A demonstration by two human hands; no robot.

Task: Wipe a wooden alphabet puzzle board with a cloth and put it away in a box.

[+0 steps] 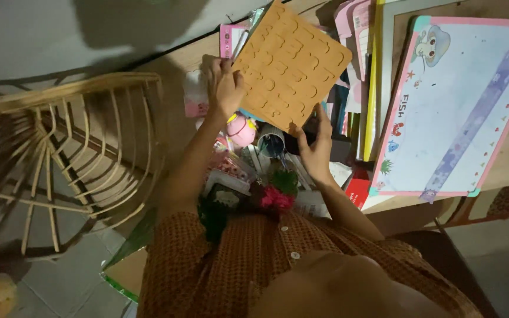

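Left grip: left hand point(226, 88) clasped the wooden puzzle board's point(290, 62) left edge.
Right grip: right hand point(314, 147) pinched its lower corner.
Board: lifted, tilted above the cluttered bench point(502, 171).
Progress: board not set down.

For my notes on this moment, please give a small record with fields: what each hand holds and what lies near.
held thing: orange wooden board with cut-out shapes, tilted above the desk
left hand: grips the board's left edge
right hand: grips the board's lower corner
under the board: pink round toy and pen cup among clutter
right of it: pink-framed drawing board with a purple ruler on it
left side: rattan chair
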